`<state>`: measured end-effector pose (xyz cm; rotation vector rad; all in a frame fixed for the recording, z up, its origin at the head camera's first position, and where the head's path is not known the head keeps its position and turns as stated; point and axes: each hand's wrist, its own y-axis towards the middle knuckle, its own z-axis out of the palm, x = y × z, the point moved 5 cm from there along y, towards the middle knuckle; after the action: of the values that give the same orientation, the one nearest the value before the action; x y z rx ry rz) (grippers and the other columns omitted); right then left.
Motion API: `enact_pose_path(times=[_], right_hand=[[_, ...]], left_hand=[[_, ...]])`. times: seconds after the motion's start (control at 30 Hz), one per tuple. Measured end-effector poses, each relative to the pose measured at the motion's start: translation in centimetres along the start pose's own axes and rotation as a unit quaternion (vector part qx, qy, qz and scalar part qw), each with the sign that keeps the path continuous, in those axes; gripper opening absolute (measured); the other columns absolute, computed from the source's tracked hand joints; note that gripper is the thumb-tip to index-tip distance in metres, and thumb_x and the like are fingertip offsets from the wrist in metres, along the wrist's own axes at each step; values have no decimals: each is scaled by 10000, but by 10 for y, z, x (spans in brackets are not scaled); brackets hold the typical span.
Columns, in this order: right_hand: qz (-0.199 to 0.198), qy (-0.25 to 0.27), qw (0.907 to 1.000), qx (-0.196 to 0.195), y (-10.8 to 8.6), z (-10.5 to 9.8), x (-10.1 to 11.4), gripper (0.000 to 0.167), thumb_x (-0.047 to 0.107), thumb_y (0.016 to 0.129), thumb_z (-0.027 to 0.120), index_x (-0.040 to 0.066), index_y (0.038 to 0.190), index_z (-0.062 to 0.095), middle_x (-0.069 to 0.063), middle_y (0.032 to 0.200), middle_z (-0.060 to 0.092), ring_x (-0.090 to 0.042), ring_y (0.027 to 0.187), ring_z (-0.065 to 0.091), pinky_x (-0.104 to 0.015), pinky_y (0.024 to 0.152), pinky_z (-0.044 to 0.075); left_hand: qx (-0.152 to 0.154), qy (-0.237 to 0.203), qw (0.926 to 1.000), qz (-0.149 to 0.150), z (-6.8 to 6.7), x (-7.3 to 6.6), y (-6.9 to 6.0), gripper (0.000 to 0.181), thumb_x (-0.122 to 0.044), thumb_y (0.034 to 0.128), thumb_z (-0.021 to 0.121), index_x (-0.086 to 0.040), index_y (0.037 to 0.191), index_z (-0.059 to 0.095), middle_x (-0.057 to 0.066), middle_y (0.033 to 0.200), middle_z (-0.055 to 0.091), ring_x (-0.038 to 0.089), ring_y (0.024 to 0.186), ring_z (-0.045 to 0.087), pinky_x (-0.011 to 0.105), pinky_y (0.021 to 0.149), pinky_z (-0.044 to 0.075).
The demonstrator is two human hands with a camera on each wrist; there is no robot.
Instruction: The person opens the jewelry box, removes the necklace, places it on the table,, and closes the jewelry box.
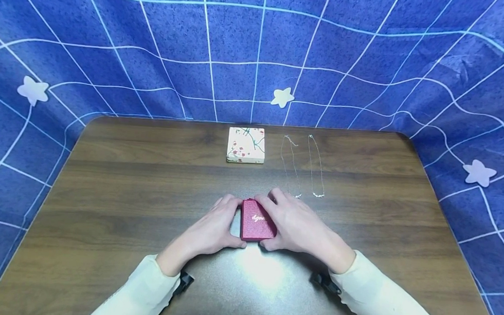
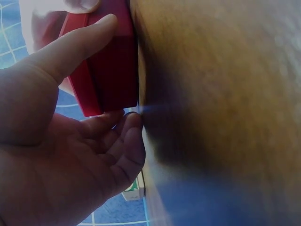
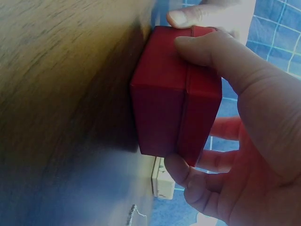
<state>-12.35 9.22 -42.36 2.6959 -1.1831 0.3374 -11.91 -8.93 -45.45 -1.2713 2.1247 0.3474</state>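
Observation:
A small red box with gold script on its lid rests on the table in front of me. My left hand holds its left side, the thumb on the near face and fingers at the far face. From the right, my right hand pinches the same box between thumb and fingers, covering part of the lid. In the right wrist view, a seam between lid and base shows on the red box, and the lid sits on it. The left wrist view shows the thumb against the near face.
Behind the hands stands a white box with a floral print. To its right lie two thin necklaces, one with its pendant near my right hand, the other with its pendant farther right. A blue grid-patterned cloth surrounds the wooden table.

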Motion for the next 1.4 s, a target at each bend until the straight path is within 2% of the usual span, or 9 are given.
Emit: enact_pose_path(times=[0.87, 1.07, 1.2, 1.3, 1.4], right_hand=[[59, 81, 9999, 108, 1, 3, 2, 992, 449, 631, 972, 104, 1469, 568, -44, 1121, 526, -158, 822, 531, -350, 730, 537], [13, 92, 9999, 77, 2, 4, 2, 964, 422, 638, 967, 97, 1456, 573, -44, 1118, 525, -162, 834, 528, -352, 737, 536], [-22, 109, 9999, 28, 1, 5, 1, 953, 401, 640, 965, 92, 1452, 575, -47, 1119, 526, -161, 828, 528, -345, 734, 534], [5, 215, 9998, 59, 0, 6, -1, 991, 421, 646, 978, 70, 1469, 553, -55, 1144, 530, -164, 858, 541, -352, 763, 548], [127, 467, 9986, 208, -2, 5, -3, 1065, 443, 652, 997, 32, 1504, 508, -74, 1213, 546, -181, 945, 579, -375, 852, 570]], left_hand=[[-13, 46, 10000, 42, 1, -1, 0, 937, -208, 667, 1010, 68, 1420, 524, 100, 1259, 547, 255, 1163, 501, 450, 1077, 454], [116, -223, 9997, -76, -1, -1, -2, 1056, -318, 685, 1007, -13, 1526, 447, 77, 1354, 528, 239, 1235, 501, 463, 1079, 461], [116, -360, 9993, -53, -4, -2, -2, 995, -340, 734, 982, -60, 1527, 450, 62, 1384, 527, 231, 1263, 508, 470, 1080, 465], [80, -314, 9995, -45, -6, -3, -3, 957, -328, 747, 971, -62, 1516, 467, 55, 1375, 533, 228, 1255, 511, 466, 1076, 465], [51, -276, 9996, -67, -6, -4, -2, 948, -325, 742, 972, -63, 1507, 477, 46, 1356, 539, 222, 1230, 516, 459, 1060, 470]])
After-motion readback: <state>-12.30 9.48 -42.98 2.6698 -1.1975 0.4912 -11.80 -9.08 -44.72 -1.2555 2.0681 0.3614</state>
